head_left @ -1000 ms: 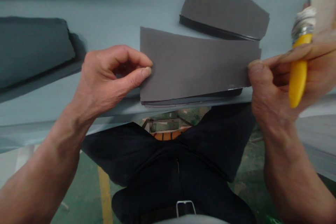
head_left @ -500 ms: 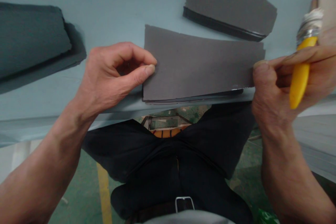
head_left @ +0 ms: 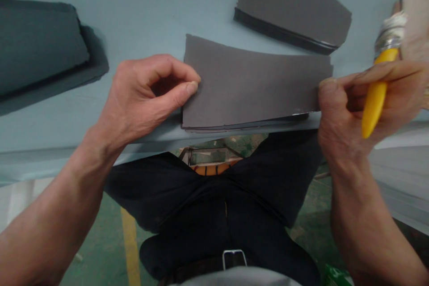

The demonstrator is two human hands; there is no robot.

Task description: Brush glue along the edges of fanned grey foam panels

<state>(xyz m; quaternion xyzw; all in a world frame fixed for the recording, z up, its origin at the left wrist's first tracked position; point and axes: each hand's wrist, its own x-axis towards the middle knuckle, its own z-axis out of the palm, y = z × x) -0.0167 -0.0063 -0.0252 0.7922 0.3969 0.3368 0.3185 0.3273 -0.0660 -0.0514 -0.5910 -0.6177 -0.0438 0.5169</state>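
A dark grey curved sheet (head_left: 254, 85) lies at the table's front edge, on top of other pieces whose edges show beneath it. My left hand (head_left: 157, 94) pinches the sheet's left edge between thumb and forefinger. At the opposite end, my right hand (head_left: 365, 98) grips the right edge of the sheet with thumb and finger. Tucked in that same right hand is a paintbrush (head_left: 378, 94) with a yellow handle, its whitish, coated head pointing up and away. The material of the sheet I cannot make out for sure.
Behind the sheet lies a stack of similar grey pieces (head_left: 295, 4). Darker greenish folded pieces (head_left: 40, 49) sit on the left of the pale blue table (head_left: 144, 13). A pale, stained object (head_left: 417, 22) stands at the far right. My legs are under the table edge.
My right hand, with the paintbrush and the sheet's right end, has shifted slightly left. The sheet bows a little more. My left hand stays nearly still.
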